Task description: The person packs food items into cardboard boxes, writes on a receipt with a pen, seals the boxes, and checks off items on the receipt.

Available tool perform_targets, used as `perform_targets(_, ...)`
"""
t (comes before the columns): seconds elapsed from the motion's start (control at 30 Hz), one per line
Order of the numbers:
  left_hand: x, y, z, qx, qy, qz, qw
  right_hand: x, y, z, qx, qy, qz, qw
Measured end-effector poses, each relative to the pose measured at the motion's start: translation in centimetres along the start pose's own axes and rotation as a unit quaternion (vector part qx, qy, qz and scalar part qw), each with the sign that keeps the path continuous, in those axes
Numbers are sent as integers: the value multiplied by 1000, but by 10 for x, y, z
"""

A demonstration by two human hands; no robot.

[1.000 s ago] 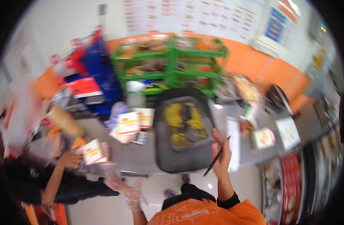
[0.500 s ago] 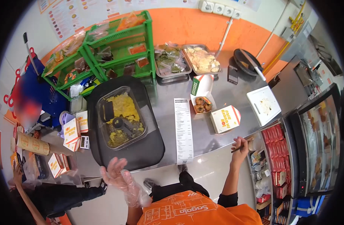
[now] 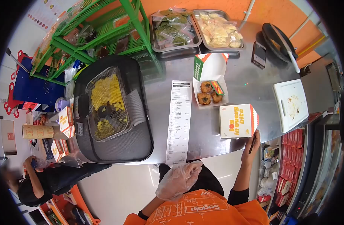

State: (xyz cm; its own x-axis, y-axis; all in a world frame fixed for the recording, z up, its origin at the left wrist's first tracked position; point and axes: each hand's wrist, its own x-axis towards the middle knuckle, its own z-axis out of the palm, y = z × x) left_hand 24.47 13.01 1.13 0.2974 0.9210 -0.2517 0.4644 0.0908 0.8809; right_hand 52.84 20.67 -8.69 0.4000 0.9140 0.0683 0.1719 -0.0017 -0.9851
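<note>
Steel counter (image 3: 205, 135), front edge: the right hand (image 3: 247, 153) grips a pen (image 3: 252, 146) beside a box (image 3: 237, 120); left hand (image 3: 180, 180), gloved, grip unclear.

The right hand (image 3: 253, 144) holds a thin dark stick (image 3: 252, 145) by the near right corner of a shut white box (image 3: 237, 120). The left hand (image 3: 179, 180) wears a clear glove, just near the end of a long paper slip (image 3: 178, 122). Farther back, an open box (image 3: 210, 69) has brown food balls (image 3: 204, 98) inside. On the left, yellow food (image 3: 107, 93) shows under a see-through cover (image 3: 124, 129). A white board (image 3: 292, 105) lies on the right.
</note>
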Motion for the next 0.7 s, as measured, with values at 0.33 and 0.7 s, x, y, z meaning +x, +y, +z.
perform_targets(0.33,-22,-24,11,79,62,-88,991,14,2,-9,6,-32,35,999)
perform_targets(0.7,-41,-32,-11,58,157,-179,970,13,5,-9,-26,-32,67,997)
